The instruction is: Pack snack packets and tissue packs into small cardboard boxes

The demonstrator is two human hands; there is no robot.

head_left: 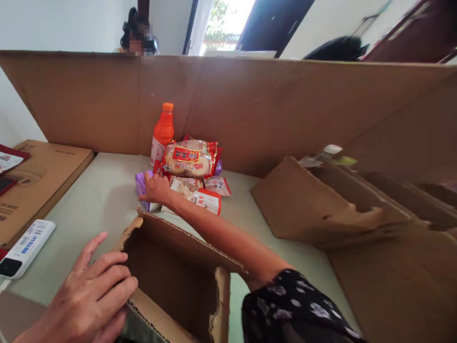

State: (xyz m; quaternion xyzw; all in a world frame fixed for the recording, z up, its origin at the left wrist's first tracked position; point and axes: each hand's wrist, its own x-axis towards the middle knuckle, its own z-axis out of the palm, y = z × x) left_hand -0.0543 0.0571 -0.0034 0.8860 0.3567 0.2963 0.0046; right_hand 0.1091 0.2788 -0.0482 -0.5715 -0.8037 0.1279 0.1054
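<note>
My right hand (156, 187) reaches past the small open cardboard box (167, 267), its thumb and fingers closed around a purple-and-white packet (143, 183). Right beside it lies a pile of snacks: a red-and-clear bag of round biscuits (189, 159) on top, and a white-and-red packet (207, 201) below. An orange drink bottle (163, 133) stands upright behind the pile. My left hand (96, 290) is at the box's left rim with its fingers stretched and apart, holding nothing. Whether its fingertips touch the cardboard, I cannot tell. The inside of the box is dark.
A tall cardboard panel (267, 105) runs across the back. To the right, cardboard compartments (303, 200) hold a white-capped container (332, 150). A flat carton (39, 181) and a white device with a cable (30, 247) lie left. Beyond the panel is a person (135, 33).
</note>
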